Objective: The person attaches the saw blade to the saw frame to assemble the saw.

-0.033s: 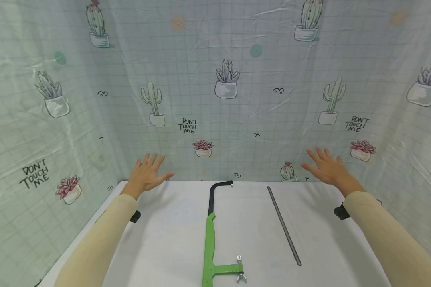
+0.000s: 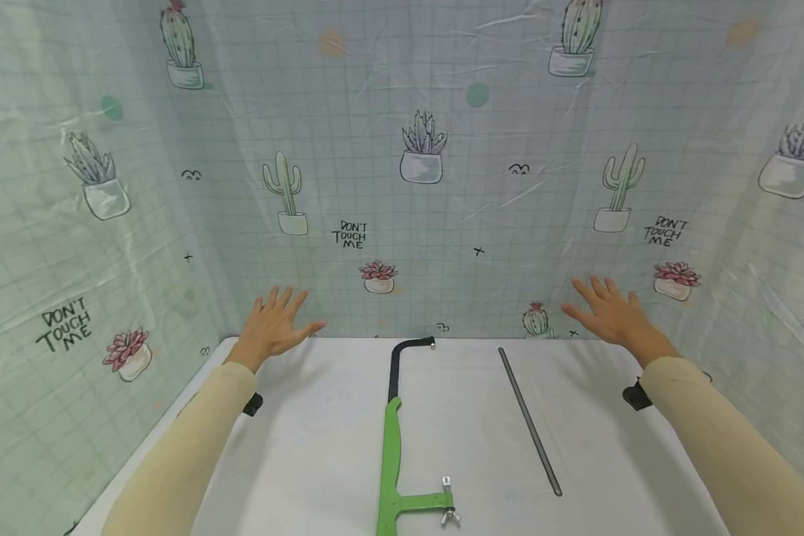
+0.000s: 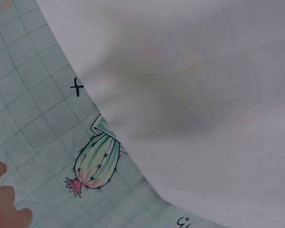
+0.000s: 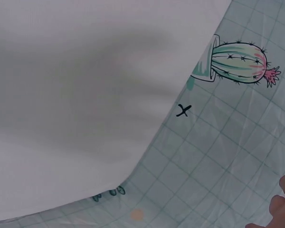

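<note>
Both hands hover above the far part of a white table (image 2: 321, 447), fingers spread and nothing held. In the head view the left hand (image 2: 272, 327) is at the far left corner, and the right hand (image 2: 614, 316) at the far right. Between them lies a hacksaw frame (image 2: 390, 447) with a green handle section, a black curved front arm and a wing nut (image 2: 450, 515) at its near end; its lower end is cut off by the picture edge. A thin dark grey saw blade (image 2: 531, 422) lies slanted to its right, apart from the frame.
A pale curtain (image 2: 375, 112) printed with cacti encloses the table at the back and both sides. Each wrist wears a black device, the left one (image 2: 253, 405) and the right one (image 2: 636, 396) partly hidden by sleeves. The table's far edge (image 3: 118, 137) also shows in the left wrist view.
</note>
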Available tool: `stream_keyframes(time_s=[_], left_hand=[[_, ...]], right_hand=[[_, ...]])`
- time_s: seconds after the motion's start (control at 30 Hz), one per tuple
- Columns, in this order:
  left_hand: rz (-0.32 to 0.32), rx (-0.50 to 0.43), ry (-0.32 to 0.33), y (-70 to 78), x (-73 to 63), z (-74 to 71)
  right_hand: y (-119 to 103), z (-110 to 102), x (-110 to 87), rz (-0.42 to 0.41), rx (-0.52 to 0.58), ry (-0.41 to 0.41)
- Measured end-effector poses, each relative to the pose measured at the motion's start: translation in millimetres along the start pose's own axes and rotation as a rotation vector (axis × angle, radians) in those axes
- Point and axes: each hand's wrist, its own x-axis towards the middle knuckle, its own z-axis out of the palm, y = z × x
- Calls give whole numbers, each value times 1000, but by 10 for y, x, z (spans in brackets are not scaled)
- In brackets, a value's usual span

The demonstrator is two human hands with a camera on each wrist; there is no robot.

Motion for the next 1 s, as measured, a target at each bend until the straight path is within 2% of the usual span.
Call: stream_keyframes(time_s=[0.2,0.57,1.0], left_hand=[[4,-1,18,-6,1,-49],[-28,-27,33,-89,-100,-74],[-27,-39,58,-85,-261,-125]], right_hand=[[45,38,-7,11,19,-14],[89,126,-77,19,26,4],[95,29,-293,28,6,49]])
